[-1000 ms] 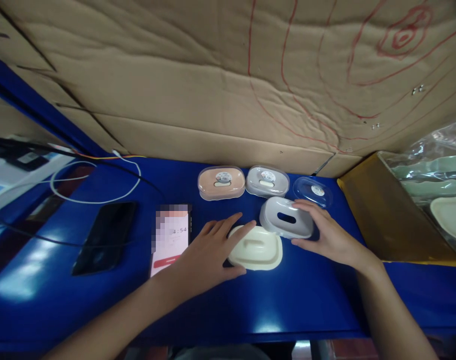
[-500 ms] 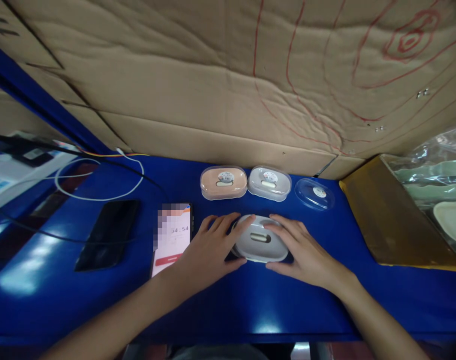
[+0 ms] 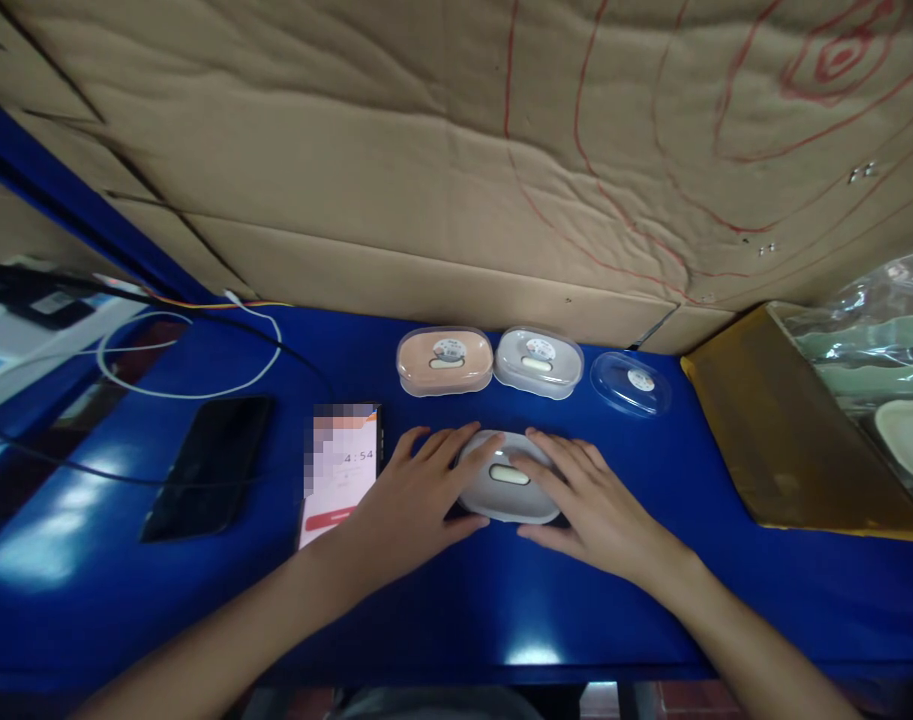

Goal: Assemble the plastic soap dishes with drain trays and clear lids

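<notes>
A grey oval soap dish (image 3: 510,500) lies in front of me, with a pale elongated piece (image 3: 509,474) showing in the slot at its centre. My left hand (image 3: 426,490) curls round its left end, thumb at the near edge and index finger on top. Round the right end, my right hand (image 3: 583,495) grips it in the same way. Farther back stand a peach soap dish (image 3: 426,368) and another grey soap dish (image 3: 512,365), each under a clear cover with a round sticker. A loose clear lid (image 3: 613,385) with a sticker lies to their right.
Left of my left hand are a lit phone (image 3: 343,480) showing a timer and a dark phone (image 3: 208,465). Cables (image 3: 276,340) cross the blue table (image 3: 456,620). At the right is an open cardboard box (image 3: 741,440) holding pale dishes and plastic wrap. Cardboard (image 3: 313,150) walls the back.
The soap dish and my right hand have shifted slightly left. The pale piece now fills the slot, where a dark gap showed at its right end before.
</notes>
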A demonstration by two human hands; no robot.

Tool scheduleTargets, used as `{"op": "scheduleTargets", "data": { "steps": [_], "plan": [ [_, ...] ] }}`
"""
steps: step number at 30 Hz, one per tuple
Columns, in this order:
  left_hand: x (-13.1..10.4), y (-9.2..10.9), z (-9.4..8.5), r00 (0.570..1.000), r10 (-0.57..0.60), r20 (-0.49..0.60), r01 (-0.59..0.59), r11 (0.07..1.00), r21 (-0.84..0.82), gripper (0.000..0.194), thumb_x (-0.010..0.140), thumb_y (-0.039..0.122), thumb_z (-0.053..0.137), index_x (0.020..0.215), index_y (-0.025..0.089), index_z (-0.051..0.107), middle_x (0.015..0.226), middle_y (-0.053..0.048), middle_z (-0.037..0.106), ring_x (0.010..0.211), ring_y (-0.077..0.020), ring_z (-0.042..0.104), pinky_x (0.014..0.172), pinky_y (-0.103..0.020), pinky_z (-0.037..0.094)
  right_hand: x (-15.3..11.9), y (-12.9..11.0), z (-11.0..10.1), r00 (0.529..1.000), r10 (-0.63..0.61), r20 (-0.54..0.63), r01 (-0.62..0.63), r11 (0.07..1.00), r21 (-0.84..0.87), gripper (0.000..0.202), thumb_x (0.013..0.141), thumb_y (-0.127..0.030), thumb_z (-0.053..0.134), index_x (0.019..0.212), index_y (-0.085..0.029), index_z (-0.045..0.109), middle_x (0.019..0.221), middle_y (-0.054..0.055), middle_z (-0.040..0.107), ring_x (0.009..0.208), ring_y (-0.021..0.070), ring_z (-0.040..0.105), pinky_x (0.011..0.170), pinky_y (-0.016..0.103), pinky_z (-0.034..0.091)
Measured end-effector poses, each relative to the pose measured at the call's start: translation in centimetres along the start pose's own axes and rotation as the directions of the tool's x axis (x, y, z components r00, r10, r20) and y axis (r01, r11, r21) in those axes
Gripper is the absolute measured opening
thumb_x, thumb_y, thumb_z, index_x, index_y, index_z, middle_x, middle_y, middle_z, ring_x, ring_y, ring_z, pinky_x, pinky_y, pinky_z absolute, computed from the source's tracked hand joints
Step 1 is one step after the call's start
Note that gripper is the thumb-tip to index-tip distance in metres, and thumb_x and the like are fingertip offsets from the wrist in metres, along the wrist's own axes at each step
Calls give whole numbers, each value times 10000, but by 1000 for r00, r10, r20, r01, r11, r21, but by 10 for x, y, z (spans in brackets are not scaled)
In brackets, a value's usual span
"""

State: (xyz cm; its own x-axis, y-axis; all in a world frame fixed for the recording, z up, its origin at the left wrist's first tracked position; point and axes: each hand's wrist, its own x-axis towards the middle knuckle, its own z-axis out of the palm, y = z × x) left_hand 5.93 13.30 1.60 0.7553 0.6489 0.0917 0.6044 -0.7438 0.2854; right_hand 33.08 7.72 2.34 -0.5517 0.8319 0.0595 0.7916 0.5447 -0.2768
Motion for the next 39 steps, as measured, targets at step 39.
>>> {"op": "scheduleTargets", "data": {
  "steps": [39],
  "plan": [
    [-3, -9, -20, 999, 35, -37, -43, 972, -230, 1000, 910, 478, 836, 1689, 418, 213, 1740, -50, 318, 1521, -360, 394, 1217, -572, 414, -10, 19, -22, 981, 51, -185, -28, 992, 126, 545, 956, -465, 760, 1421, -297, 532, 1472, 135, 568, 1383, 353, 544, 1108, 562, 485]
  ]
}}
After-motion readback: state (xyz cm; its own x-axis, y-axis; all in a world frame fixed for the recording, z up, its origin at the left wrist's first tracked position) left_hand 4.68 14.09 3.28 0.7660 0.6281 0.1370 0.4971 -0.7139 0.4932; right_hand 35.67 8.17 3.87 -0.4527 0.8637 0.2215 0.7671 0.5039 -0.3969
